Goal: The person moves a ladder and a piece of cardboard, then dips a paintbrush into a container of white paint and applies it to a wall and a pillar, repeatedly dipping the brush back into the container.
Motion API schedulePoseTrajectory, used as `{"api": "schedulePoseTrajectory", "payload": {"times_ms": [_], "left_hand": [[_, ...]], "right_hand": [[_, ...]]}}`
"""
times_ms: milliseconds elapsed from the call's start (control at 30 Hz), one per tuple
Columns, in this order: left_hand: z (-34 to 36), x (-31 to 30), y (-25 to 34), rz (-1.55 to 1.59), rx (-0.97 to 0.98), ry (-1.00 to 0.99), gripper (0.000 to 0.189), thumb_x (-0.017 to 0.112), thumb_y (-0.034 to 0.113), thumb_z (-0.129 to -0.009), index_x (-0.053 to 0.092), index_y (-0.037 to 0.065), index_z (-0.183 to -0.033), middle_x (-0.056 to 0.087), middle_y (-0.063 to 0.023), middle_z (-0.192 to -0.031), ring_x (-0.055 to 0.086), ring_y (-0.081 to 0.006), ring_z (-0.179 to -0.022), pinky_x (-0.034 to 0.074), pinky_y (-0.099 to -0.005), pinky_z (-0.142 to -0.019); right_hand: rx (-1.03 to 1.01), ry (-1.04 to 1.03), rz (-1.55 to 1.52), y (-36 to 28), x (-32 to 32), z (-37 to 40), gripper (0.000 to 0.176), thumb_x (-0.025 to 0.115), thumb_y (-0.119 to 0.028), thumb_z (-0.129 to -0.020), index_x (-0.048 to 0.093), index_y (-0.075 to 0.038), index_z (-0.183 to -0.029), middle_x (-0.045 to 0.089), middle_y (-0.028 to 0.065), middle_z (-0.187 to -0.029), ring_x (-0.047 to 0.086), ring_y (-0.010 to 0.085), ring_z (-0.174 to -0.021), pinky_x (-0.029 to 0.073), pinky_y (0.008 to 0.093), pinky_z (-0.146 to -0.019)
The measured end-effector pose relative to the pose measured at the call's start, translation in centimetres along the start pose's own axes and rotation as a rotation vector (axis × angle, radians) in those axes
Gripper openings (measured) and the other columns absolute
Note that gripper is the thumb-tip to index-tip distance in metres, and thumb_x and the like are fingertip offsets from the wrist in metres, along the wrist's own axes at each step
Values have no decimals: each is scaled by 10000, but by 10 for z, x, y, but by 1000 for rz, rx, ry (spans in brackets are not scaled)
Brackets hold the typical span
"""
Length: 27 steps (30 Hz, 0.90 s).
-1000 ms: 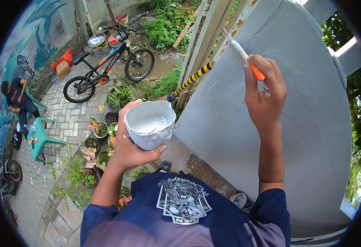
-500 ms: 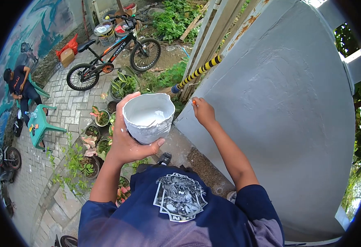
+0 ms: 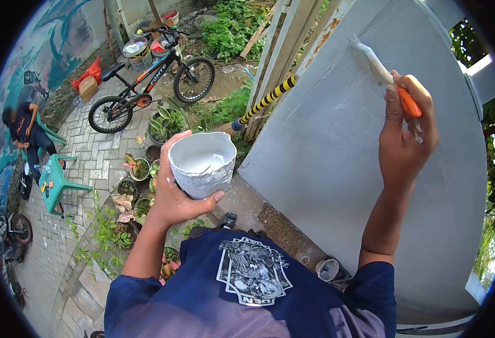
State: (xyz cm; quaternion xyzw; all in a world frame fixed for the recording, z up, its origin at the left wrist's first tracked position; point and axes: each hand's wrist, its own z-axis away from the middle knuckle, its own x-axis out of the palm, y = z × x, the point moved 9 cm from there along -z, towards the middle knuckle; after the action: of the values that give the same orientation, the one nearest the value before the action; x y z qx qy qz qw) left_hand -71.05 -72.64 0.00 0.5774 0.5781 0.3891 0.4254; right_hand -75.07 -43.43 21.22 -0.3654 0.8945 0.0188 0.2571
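Observation:
My left hand [image 3: 182, 197] is wrapped round a rough-rimmed cup [image 3: 202, 183] with white paint [image 3: 207, 163] inside, held upright in front of my chest. In my right hand [image 3: 408, 121] is a paintbrush [image 3: 380, 67] with an orange handle, my fingers closed round it. Its white-coated bristles touch the upper part of the grey wall [image 3: 337, 152], where a pale wet streak shows. White smears mark my fingers.
Potted plants [image 3: 140, 169] stand left of my feet. Behind them are a bicycle [image 3: 151, 84], a green table [image 3: 58, 180] and a seated person [image 3: 25, 127]. A yellow-black striped pole [image 3: 267, 101] leans by the wall's edge. A small tub [image 3: 327, 270] sits near the wall's foot.
My right hand has moved up and to the right, from beside the cup to the wall, and the brush now rests on it. My left hand and the cup have barely moved.

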Motion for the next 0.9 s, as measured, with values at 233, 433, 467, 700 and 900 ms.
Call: {"api": "schedulePoseTrajectory", "payload": {"times_ms": [233,433,467,700,900], "left_hand": [[1,-1,-4,20,24,21,1063,885,129,-637,281,21,-1504,534,-160,-1348,581,-250,-1250,479,-393,-1052],[10,-9,-4,-41,31,56,1065,886,139,-645,267,18,-1504,536,-166,-1343,591,-260,-1244,485,-395,-1046],[12,-11,-3,-64,42,61,1064,885,143,-649,264,18,-1504,537,-169,-1341,594,-264,-1241,487,-397,-1042],[23,-21,-3,-109,48,88,1061,885,168,-661,259,10,-1503,538,-178,-1337,602,-268,-1226,494,-401,-1029],[27,-35,9,-174,64,69,1062,894,187,-674,258,18,-1508,540,-177,-1340,598,-269,-1229,481,-402,-1042]], "right_hand": [[-13,-371,98,15,99,95,372,733,25,-777,673,-145,-1102,659,92,-1021,675,287,-869,553,383,-682],[-2,-603,103,31,195,205,251,696,-72,-859,655,-157,-1091,599,81,-929,655,286,-830,544,429,-648],[-3,-599,100,36,206,217,251,696,-72,-859,655,-157,-1091,599,81,-929,655,286,-830,544,429,-648],[442,-759,-69,112,276,337,207,639,-112,-948,631,-151,-1152,610,125,-964,653,376,-887,532,491,-742],[357,-659,-83,95,244,292,197,634,-131,-962,635,-147,-1158,633,113,-990,656,365,-868,537,472,-738]]}}
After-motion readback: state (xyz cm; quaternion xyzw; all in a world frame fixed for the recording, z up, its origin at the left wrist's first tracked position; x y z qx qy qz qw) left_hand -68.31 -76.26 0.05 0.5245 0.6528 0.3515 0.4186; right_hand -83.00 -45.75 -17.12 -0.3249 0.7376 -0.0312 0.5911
